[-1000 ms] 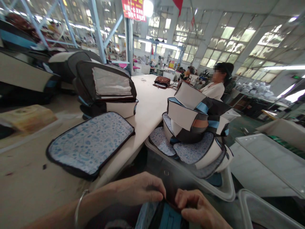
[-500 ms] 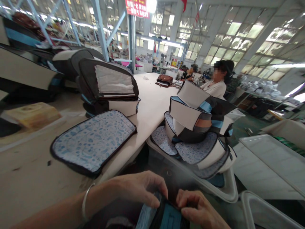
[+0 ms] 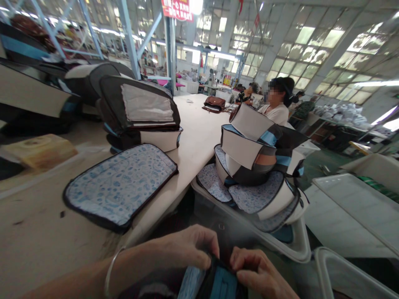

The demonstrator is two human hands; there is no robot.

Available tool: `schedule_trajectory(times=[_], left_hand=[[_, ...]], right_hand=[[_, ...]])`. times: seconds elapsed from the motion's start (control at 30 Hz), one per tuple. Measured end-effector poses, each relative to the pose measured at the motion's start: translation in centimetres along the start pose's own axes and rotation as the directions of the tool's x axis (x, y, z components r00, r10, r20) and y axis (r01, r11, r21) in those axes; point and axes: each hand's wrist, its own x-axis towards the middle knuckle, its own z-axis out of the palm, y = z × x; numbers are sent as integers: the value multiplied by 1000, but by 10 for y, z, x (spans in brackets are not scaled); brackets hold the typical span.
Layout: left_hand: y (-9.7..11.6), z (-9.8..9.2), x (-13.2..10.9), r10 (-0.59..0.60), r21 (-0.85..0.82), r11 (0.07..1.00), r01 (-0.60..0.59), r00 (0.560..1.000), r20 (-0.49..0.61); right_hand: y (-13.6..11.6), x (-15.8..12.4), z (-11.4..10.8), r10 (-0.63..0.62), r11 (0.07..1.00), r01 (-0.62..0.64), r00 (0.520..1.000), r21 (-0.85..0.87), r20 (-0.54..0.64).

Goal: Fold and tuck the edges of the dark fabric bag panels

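"Pinching something?"
"Yes! The left hand (image 3: 183,249) and right hand (image 3: 258,272) both squeeze the dark edge of a blue-lined bag (image 3: 222,284)."
"Where is it?"
"Low down, near a plastic bin (image 3: 268,240) holding stacked bag parts (image 3: 249,153)."

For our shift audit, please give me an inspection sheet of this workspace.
Surface: long cream table, with small dark marks near its near end.
Work pieces: blue bag piece held at the front; patterned lining panel lying flat on the table; bag parts heaped in a plastic bin.
Clutter: brown bag at the far end of the table.
Hands: left hand and right hand both pinch the dark edge of the blue bag piece; metal bangle on the left wrist.
Cables: nothing seen.
Surroundings: seated person in a white top beyond the bin; steel columns; large windows.
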Motion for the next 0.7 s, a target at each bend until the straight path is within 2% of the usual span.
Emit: schedule_trajectory(times=[0.13,0.27,0.37,0.43,0.5,0.57,0.7], left_hand=[[4,1,-4,6,102,995,-2,999,-37],[8,5,-5,5,170,985,13,995,-104],[8,10,-2,-2,202,979,36,986,-167],[5,12,0,0,233,971,49,978,-207],[2,12,0,19,245,969,37,974,-225],[0,10,-1,53,202,979,-10,977,-208],[-1,6,-5,94,90,993,-81,985,-142]], right_hand=[[-3,-4,-2,-14,999,14,1000,-38,-10],[-24,-6,6,31,996,-31,999,-89,-7],[-45,-1,24,27,962,-33,999,-271,-27],[-54,4,38,10,915,-43,996,-401,-84],[-57,9,47,-9,888,-61,989,-457,-149],[-55,14,52,-25,896,-49,987,-441,-161],[-48,18,51,-16,945,-20,994,-325,-108]])
